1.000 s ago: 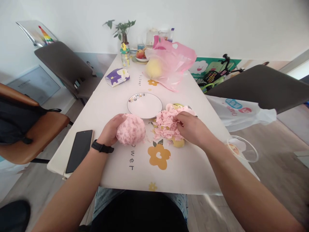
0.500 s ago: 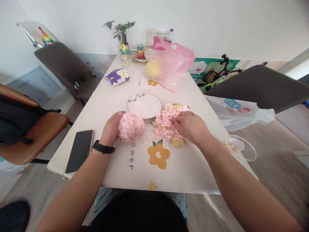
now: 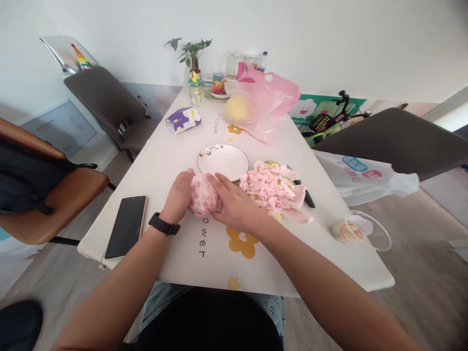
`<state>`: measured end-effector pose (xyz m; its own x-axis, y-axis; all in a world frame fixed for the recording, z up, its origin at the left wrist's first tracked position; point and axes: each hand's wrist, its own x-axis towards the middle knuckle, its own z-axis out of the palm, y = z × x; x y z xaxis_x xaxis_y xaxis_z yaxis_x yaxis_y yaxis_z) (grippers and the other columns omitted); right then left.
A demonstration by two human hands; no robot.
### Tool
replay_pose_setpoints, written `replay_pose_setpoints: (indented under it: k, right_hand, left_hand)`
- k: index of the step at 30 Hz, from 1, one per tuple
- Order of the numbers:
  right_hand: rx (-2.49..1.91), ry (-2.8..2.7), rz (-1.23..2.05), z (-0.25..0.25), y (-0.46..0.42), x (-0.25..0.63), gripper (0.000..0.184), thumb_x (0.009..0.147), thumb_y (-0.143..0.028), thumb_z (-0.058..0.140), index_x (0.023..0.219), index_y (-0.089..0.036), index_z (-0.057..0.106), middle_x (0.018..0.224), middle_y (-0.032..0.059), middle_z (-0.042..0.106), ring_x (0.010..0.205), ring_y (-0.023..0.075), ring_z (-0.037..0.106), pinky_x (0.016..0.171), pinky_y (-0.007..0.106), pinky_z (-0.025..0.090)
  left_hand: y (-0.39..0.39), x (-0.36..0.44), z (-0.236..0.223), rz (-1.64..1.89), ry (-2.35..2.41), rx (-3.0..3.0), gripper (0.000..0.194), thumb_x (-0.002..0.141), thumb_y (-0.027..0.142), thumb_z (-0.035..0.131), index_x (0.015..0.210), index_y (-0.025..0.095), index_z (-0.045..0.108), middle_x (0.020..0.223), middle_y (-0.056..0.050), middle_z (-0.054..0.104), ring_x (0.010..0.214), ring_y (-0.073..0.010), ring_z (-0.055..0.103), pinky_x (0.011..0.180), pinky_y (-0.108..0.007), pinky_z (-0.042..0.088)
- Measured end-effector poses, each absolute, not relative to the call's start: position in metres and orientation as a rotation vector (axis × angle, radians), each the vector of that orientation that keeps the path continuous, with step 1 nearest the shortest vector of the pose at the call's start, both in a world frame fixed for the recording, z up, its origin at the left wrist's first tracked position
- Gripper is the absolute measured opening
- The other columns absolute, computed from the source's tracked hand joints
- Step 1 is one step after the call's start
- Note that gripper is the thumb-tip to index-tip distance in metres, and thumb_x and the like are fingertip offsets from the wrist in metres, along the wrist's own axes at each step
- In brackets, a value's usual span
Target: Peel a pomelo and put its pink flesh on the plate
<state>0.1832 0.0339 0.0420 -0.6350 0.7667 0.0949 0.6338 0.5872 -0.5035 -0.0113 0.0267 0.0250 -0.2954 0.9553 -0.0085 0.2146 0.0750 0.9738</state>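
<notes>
A peeled pomelo, round and pink with whitish pith, is held between both hands just above the near part of the table. My left hand, with a black watch on the wrist, cups its left side. Against its right side lies my right hand, fingers curved over the top and front. To the right is a heap of pink pith and peel scraps, with yellow-green rind showing among them. A black knife handle sticks out from the heap's right side; its blade is hidden.
Beyond the pomelo lies a white plate. A phone rests at the left edge, and a clear plastic tub stands at the right. Farther back are a purple tissue pack and a pink plastic bag around a yellow fruit.
My right hand has left the peel heap and moved left onto the pomelo. The heap looks larger, and the knife handle beside it now shows. The view has shifted slightly.
</notes>
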Motion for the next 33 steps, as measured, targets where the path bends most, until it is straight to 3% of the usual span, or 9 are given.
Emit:
replay_pose_setpoints:
  k: [1,2,4,6,8,13,17,26,33]
  right_hand:
    - [-1.136,-2.511,0.638,0.041,0.036,0.183,0.096,0.086,-0.028,0.068,0.168,-0.031,0.018,0.172,0.0159,0.026,0.151,0.0393,0.041,0.116,0.059,0.043]
    - [-1.129,-2.502,0.653,0.041,0.038,0.183,0.096,0.084,-0.026,0.067,0.168,-0.030,0.019,0.171,0.0156,0.029,0.149,0.0390,0.043,0.115,0.059,0.044]
    - [-1.114,-2.475,0.663,0.040,0.040,0.183,0.095,0.083,-0.026,0.066,0.166,-0.027,0.022,0.169,0.0167,0.033,0.146,0.0391,0.046,0.114,0.060,0.045]
    - [-1.096,-2.454,0.651,0.039,0.038,0.182,0.092,0.082,-0.027,0.065,0.165,-0.022,0.024,0.166,0.0185,0.037,0.145,0.0391,0.047,0.114,0.060,0.045]
    - [-1.120,-2.429,0.647,0.040,0.032,0.180,0.089,0.083,-0.027,0.063,0.164,-0.020,0.027,0.163,0.0186,0.041,0.143,0.0386,0.048,0.114,0.059,0.045]
    - [-1.307,-2.420,0.729,0.055,0.018,0.179,0.085,0.083,-0.030,0.059,0.162,-0.014,0.031,0.159,0.0225,0.046,0.142,0.0413,0.048,0.110,0.060,0.046]
    - [-1.395,-2.376,0.889,0.063,0.021,0.183,0.090,0.080,-0.030,0.061,0.163,-0.020,0.028,0.159,0.0204,0.045,0.144,0.0407,0.047,0.111,0.059,0.045]
    - [-1.306,-2.189,1.025,0.056,0.034,0.178,0.076,0.076,-0.024,0.062,0.150,-0.024,0.046,0.142,0.0125,0.064,0.130,0.0356,0.058,0.108,0.055,0.047]
    - [-1.387,-2.147,1.128,0.054,0.034,0.182,0.078,0.075,-0.026,0.063,0.151,-0.024,0.047,0.149,0.0129,0.059,0.134,0.0357,0.056,0.108,0.053,0.048]
  left_hand:
    - [0.021,-0.011,0.027,1.191,1.696,1.263,0.054,0.100,0.063,0.038,0.114,0.018,0.064,0.111,-0.013,0.070,0.105,-0.0291,0.066,0.095,-0.047,0.053]
    - [0.014,-0.012,0.029,1.143,1.706,1.298,0.051,0.095,0.059,0.052,0.123,0.018,0.061,0.118,-0.014,0.068,0.111,-0.0313,0.065,0.099,-0.049,0.052]
    - [-0.003,-0.011,0.030,1.077,1.698,1.523,0.073,0.079,0.043,0.076,0.143,0.021,0.050,0.146,-0.016,0.055,0.136,-0.0351,0.053,0.113,-0.051,0.045]
    - [-0.019,-0.008,0.028,0.993,1.672,1.803,0.094,0.072,0.029,0.078,0.156,0.021,0.034,0.163,-0.018,0.035,0.151,-0.0370,0.037,0.121,-0.053,0.039]
    - [-0.031,-0.006,0.024,0.952,1.710,1.876,0.098,0.075,0.023,0.073,0.160,0.021,0.025,0.166,-0.020,0.026,0.155,-0.0381,0.031,0.122,-0.056,0.037]
    - [-0.031,-0.006,0.027,0.932,1.622,1.946,0.089,0.074,0.021,0.073,0.155,0.023,0.036,0.155,-0.018,0.042,0.145,-0.0381,0.045,0.120,-0.057,0.041]
    - [-0.017,-0.009,0.038,0.885,1.530,2.077,0.079,0.074,0.020,0.070,0.149,0.021,0.045,0.149,-0.017,0.051,0.139,-0.0368,0.051,0.118,-0.053,0.044]
    - [-0.006,-0.007,0.039,0.828,1.592,2.100,0.072,0.078,0.030,0.067,0.145,0.017,0.047,0.143,-0.018,0.058,0.132,-0.0394,0.057,0.105,-0.052,0.052]
    - [-0.008,-0.008,0.039,0.804,1.573,2.015,0.072,0.075,0.024,0.068,0.144,0.020,0.050,0.141,-0.015,0.060,0.130,-0.0379,0.059,0.106,-0.051,0.051]
